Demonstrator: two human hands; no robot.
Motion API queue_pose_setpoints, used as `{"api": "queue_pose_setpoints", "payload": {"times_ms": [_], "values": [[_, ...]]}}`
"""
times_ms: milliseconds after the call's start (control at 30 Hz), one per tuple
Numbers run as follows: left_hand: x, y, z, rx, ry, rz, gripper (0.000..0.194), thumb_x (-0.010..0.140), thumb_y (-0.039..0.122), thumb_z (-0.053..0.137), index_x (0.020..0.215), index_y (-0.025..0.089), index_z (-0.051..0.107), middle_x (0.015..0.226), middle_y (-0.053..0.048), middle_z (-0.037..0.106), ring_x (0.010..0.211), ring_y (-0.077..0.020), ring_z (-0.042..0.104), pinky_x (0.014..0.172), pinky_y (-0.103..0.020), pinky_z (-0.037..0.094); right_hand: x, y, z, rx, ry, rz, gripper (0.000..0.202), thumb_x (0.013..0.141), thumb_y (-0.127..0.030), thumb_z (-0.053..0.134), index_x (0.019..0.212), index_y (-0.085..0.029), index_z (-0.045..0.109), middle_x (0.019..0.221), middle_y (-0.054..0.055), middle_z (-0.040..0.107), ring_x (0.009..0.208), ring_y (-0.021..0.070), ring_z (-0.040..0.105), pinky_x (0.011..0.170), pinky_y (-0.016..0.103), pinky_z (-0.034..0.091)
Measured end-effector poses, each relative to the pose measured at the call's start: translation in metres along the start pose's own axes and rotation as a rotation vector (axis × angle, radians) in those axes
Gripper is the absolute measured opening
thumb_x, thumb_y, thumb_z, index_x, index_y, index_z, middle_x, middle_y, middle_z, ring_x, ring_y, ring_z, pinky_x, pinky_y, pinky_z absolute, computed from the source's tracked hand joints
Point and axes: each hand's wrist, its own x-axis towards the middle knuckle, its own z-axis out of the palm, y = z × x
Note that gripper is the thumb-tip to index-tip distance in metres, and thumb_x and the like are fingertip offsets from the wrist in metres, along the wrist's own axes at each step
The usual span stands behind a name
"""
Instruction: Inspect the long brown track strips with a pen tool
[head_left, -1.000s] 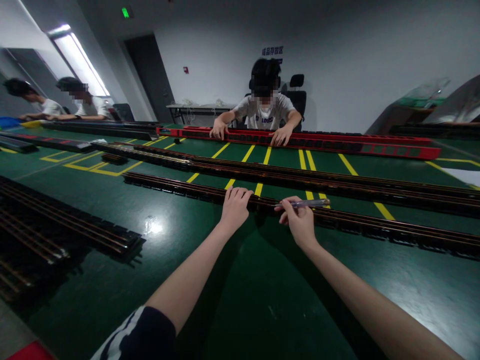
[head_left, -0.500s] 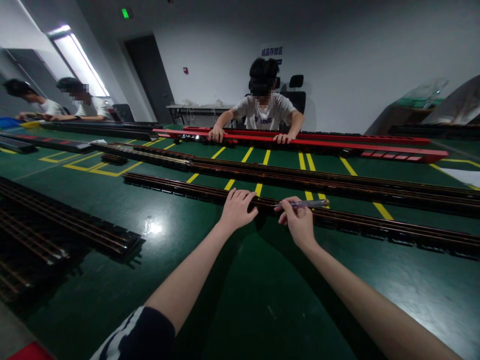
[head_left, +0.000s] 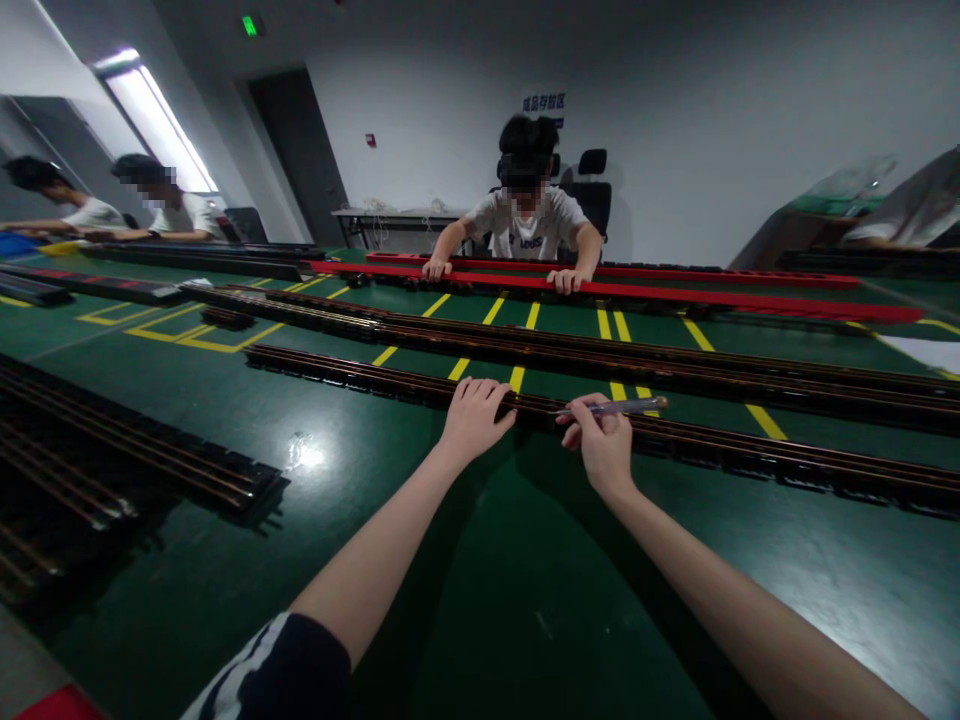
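Observation:
A long black rail (head_left: 720,442) with copper-coloured strips along it lies across the table in front of me. My left hand (head_left: 478,415) is closed over this rail, fingers across its top and thumb on the near side. Just to the right, my right hand (head_left: 600,435) pinches a slim pen-like tool (head_left: 634,406) with a clear, greyish handle. Its thin end points left, down at the rail, and its butt sticks out to the right. Whether the tip touches the rail I cannot tell.
Beyond my rail lies a longer black rail (head_left: 540,345). More striped rails (head_left: 150,430) lie at left. Across the green table (head_left: 330,560), a co-worker (head_left: 529,215) has both hands on a red bar (head_left: 675,295). Two other people sit at the far left.
My right hand has shifted slightly right along the rail with the tool. My left hand stays put. The co-worker's red bar has turned and slid a little right, now showing a plain face.

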Motion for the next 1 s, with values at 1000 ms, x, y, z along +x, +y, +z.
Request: {"api": "queue_pose_setpoints", "payload": {"times_ms": [1000], "values": [[-0.0014,0.0041,-0.0005,0.025,-0.015,0.019,0.035,0.090,0.019,0.041,0.120,0.020,0.059,0.117,-0.006,0.064,0.114,-0.0219,0.054,0.112,-0.045,0.029,0.0000,0.0006,0.0006,-0.074,-0.106,-0.046,0.033,0.080,-0.051,0.059,0.078,-0.018,0.057,0.070,0.005,0.069,0.042,0.0103,0.055,0.039,0.021,0.042]]}}
